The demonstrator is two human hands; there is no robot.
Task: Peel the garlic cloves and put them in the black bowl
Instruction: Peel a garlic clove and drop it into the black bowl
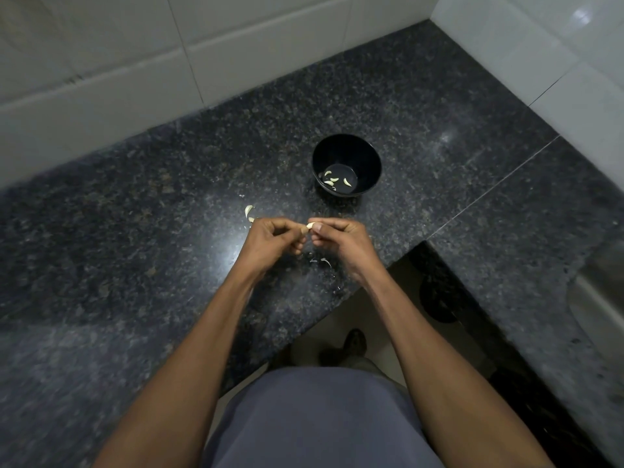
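Observation:
A small pale garlic clove (309,226) is pinched between the fingertips of my left hand (270,239) and my right hand (339,239), held just above the dark granite counter (169,214). Both hands have curled fingers. The black bowl (347,153) stands beyond my hands, slightly to the right, with several peeled cloves (334,180) on its bottom. Loose garlic cloves (249,212) lie on the counter just left of my left hand, partly hidden by it.
Bits of garlic skin (320,261) lie on the counter under my hands. White tiled walls (135,62) close the back and right. The counter's front edge (320,312) runs diagonally under my wrists. A steel sink (597,292) sits at far right.

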